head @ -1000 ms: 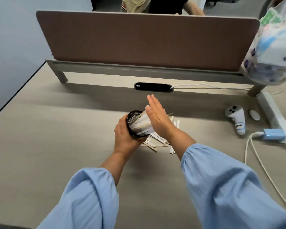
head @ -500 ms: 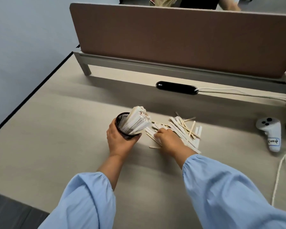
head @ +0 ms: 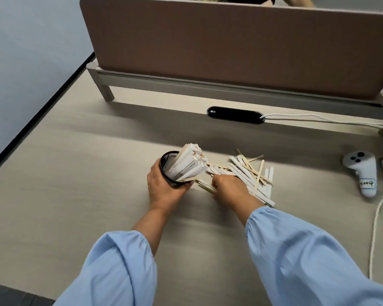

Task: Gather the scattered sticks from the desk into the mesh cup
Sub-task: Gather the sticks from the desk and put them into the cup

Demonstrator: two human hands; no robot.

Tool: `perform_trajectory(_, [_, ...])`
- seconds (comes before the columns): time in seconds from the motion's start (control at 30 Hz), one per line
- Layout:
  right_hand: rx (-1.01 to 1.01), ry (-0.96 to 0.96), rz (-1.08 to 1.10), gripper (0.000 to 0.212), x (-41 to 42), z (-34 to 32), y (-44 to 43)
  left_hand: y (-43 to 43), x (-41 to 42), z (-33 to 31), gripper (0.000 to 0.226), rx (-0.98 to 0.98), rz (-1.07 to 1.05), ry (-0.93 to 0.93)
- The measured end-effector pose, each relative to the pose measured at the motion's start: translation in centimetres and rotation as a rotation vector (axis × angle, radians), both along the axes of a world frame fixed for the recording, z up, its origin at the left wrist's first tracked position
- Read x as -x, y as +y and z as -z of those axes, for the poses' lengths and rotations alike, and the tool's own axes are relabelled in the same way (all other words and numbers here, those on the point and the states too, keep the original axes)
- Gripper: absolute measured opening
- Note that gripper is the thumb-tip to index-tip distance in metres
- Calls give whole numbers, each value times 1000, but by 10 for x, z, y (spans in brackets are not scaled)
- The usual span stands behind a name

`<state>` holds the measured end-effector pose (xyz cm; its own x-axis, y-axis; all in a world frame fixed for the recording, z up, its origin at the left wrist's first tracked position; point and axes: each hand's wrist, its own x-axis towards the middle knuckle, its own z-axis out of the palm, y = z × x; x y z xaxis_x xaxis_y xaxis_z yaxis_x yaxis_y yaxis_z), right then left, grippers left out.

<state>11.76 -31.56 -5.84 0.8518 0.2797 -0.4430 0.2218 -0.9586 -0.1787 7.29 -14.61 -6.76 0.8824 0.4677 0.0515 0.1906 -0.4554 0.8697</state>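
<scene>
A black mesh cup (head: 168, 162) stands tilted to the right on the desk, with my left hand (head: 164, 189) wrapped around its lower wall. A thick bundle of white-wrapped and bare wooden sticks (head: 189, 164) leans out of its mouth. Just right of the cup lies a loose pile of sticks (head: 251, 173), fanned across the desk. My right hand (head: 230, 189) rests on the near left part of that pile, fingers curled down onto a few sticks; whether it grips any is hidden under the fingers.
A brown divider panel (head: 230, 43) on a grey rail closes off the back. A black oblong device (head: 235, 115) with a white cable lies before it. A white controller (head: 360, 171) and a white cord (head: 378, 230) lie at the right.
My right hand has dropped from the top of the bundle in the cup onto the pile on the desk. The cup has stayed in my left hand. The view has shifted left.
</scene>
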Motion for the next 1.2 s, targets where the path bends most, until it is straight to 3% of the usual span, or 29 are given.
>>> perform_trajectory(0.37, [84,50,28,33,9,-5,10,1,-7,0,96,9,67,-30])
perform_trajectory(0.53, [53,76,150,34,11,-5,12,2,-12,0,94,14,90,-43])
perform_trajectory(0.7, [-149,83,382,20,10,-5,2,-1,-24,6,89,27,141,-36])
perform_trajectory(0.83, [-437,-63,881,24,-10,-9,-23,-11,-36,10,87,36,183,-31])
perform_trajectory(0.9, [-453,-123,1055,25,-18,-7,-41,-20,-42,11,86,51,216,-29])
perform_trajectory(1.07, [-258,-59,965,42,-22,7,-70,-34,-53,12,93,57,254,-23])
perform_trajectory(1.2, [-222,-59,910,27,-31,15,-71,-32,-63,14,93,59,263,-34])
